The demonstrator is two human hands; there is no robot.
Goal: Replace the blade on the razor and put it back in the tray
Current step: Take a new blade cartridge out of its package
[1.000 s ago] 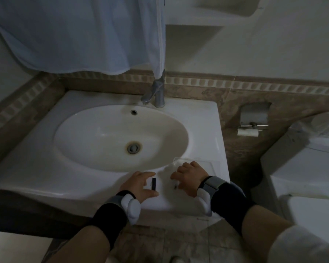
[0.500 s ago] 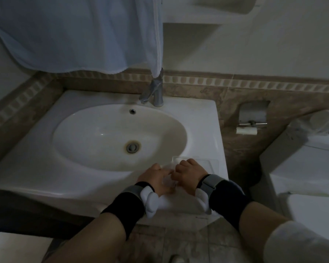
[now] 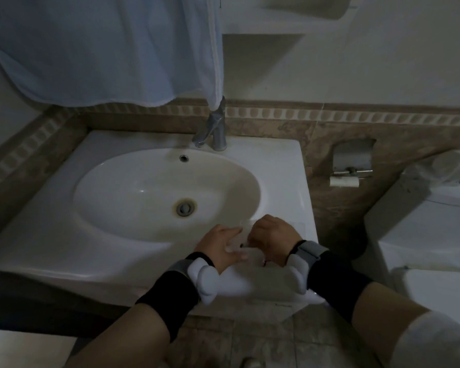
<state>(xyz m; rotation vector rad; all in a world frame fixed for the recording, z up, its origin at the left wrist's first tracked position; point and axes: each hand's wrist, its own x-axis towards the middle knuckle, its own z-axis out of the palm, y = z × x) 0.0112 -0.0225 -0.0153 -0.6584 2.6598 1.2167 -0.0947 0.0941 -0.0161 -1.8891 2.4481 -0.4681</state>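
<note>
My left hand (image 3: pixel 218 248) and my right hand (image 3: pixel 272 239) meet at the sink's front right rim. Between them they pinch a pale translucent plastic piece (image 3: pixel 247 254), and a small dark part (image 3: pixel 241 245) shows just above it. The light is too dim to tell whether that piece is the razor or a blade case. My right hand's fingers are curled down over it, and my left hand's fingers press on its left end. A clear tray (image 3: pixel 299 226) lies on the rim behind my right hand, mostly hidden by it.
The white sink (image 3: pixel 64 235) has its basin and drain to the left of my hands, with a metal tap (image 3: pixel 215 131) at the back. A blue towel (image 3: pixel 104 49) hangs above. A toilet (image 3: pixel 422 235) stands on the right, beside a paper holder (image 3: pixel 352 168).
My left hand slid right over the small dark object that stood on the rim. Both hands closed together around the clear piece.
</note>
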